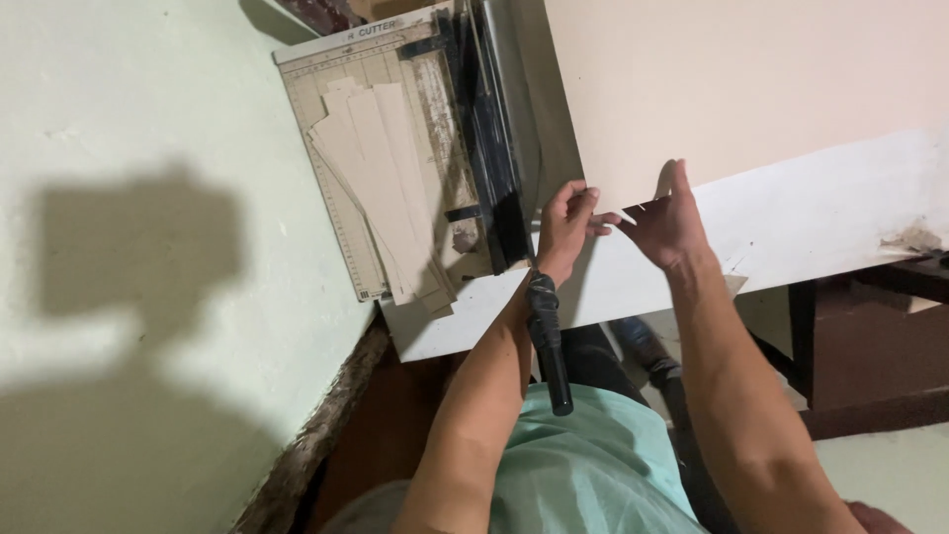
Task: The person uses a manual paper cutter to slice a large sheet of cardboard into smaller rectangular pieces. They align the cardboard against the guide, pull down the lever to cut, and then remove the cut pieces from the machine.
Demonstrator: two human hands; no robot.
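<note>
at the far left a pale green wall [148, 148] carries a dark shadow. next to it a guillotine paper cutter [346, 178] sits on the left end of a white table [791, 227], its gridded bed facing up. a stack of cut beige strips [381, 188] lies fanned on that bed, reaching down past its near edge. along the bed's right side runs the black blade arm [489, 148], and its black handle [547, 346] sticks out over the table's near edge, passing just beside the left forearm.

the left hand [565, 225] is right of the blade arm, fingers curled and pinched onto the near left corner of a large beige sheet of card [741, 89]. the sheet lies flat on the table, spreading away up and to the right from both hands, its left edge close beside the blade. the right hand [667, 225] is just right of the left one, fingers part spread, thumb raised, resting on the sheet's near edge; whether it grips or only presses cannot be told.

below, the person's light green shirt [583, 465] shows between the arms. at far right a dark wooden frame [870, 356] stands under the table.
</note>
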